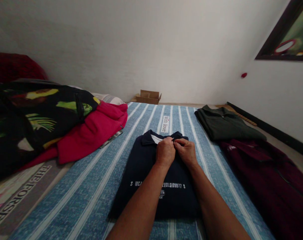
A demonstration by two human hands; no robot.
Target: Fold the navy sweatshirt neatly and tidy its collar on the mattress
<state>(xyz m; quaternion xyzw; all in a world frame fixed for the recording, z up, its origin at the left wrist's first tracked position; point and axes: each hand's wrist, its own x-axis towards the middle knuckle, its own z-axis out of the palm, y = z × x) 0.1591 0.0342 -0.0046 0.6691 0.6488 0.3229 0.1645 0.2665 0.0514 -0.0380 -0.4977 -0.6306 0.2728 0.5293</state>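
Note:
A navy collared shirt with white lettering lies folded in front of me, its collar at the far end. Both of my hands are at the front of that collar. My left hand is closed, its fingertips pinching the collar edge. Close beside it, my right hand pinches the other side of the collar opening. The fingertips nearly meet, and whatever small part of the collar lies between them is hidden. My forearms cover some of the lettering.
The shirt rests on a blue striped cloth. At right lie a folded dark green garment and a maroon garment. Leftward are a black patterned garment and a pink one. A cardboard box stands by the wall.

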